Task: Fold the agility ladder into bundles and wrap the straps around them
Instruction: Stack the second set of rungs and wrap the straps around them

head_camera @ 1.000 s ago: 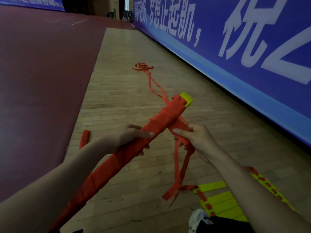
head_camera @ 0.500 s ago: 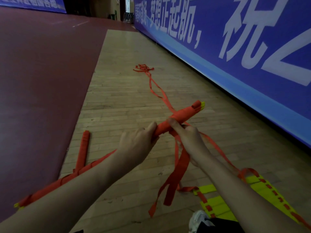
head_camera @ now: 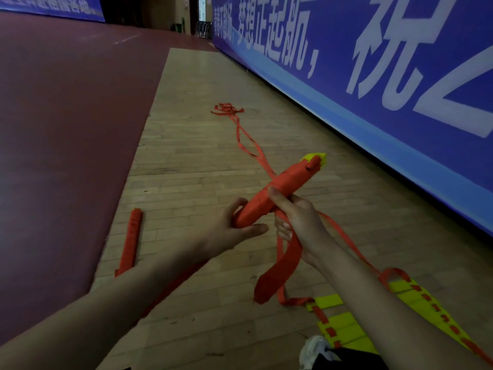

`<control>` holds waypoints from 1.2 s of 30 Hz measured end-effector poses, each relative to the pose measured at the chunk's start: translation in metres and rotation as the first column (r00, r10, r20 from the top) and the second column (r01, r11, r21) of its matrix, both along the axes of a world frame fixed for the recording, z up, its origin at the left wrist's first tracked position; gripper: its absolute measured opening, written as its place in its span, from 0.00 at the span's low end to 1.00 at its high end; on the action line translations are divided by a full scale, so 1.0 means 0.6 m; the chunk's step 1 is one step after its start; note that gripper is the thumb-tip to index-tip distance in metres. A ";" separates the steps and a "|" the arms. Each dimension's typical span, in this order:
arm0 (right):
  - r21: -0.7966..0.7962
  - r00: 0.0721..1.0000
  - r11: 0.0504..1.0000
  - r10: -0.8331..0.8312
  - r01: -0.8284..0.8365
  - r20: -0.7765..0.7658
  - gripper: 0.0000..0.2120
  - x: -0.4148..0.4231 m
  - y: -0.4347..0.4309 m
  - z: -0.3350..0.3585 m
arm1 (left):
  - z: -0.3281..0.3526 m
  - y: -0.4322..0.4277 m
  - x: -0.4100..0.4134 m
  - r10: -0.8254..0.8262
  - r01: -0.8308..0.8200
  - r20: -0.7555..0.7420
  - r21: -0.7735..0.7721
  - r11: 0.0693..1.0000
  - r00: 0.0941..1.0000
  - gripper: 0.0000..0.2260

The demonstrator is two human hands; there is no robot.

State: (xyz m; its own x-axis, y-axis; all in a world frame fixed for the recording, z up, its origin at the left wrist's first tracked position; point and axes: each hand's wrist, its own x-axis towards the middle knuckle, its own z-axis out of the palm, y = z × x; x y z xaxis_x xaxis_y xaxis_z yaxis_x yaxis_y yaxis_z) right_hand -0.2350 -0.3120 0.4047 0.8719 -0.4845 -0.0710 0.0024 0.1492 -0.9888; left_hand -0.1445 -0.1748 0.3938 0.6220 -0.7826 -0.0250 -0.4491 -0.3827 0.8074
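- The left hand (head_camera: pixel 226 231) is gripping the near end of the bundle (head_camera: pixel 285 188). Its fingers are curling over the top and its thumb is stretching out underneath, toward the other hand.
- The right hand (head_camera: pixel 301 220) is pressing its thumb down on the middle of the bundle, and its curled fingers are closing round the orange strap (head_camera: pixel 282 265) just beneath.
- The bundle, wound in orange, is being held in the air between both hands. It is tilting up and away from the left hand past the right one, with yellow rung ends poking out at the far tip.
- The strap is hanging from the right hand as a wide, loose band that drops below the wrist. Whether its end is touching the wooden floor (head_camera: pixel 186 169) is not clear.
- A thinner orange line is running from under the right hand along the forearm to the yellow ladder section (head_camera: pixel 346 329), which is lying flat on the floor below that arm.
- Far beyond both hands, a loose strap tangle (head_camera: pixel 226 109) is lying on the floor, with a line trailing back toward the bundle.
- A second bundle (head_camera: pixel 129 241) is lying on the floor to the left of the left hand, well apart from it, beside the edge of the dark red court surface (head_camera: pixel 66 116).
- A blue banner (head_camera: pixel 386 124) with white characters is running along the wall to the right of the hands.
- A white shoe (head_camera: pixel 313 351) is showing beneath the right forearm.
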 end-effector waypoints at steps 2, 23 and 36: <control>0.015 0.999 1.000 0.010 -0.011 0.040 0.13 -0.004 -0.004 0.005 | 0.013 0.009 0.009 -0.088 0.079 -0.187 -0.057 0.995 0.978 0.15; -0.436 0.995 0.896 0.050 -0.082 -0.084 0.09 -0.005 -0.035 -0.011 | 0.020 0.036 0.045 -0.125 0.111 -0.623 -0.062 0.992 0.772 0.16; -0.406 0.956 0.900 -0.245 0.162 -0.162 0.23 0.016 -0.013 -0.023 | 0.012 0.010 0.007 0.098 -0.122 0.156 0.156 0.980 0.983 0.10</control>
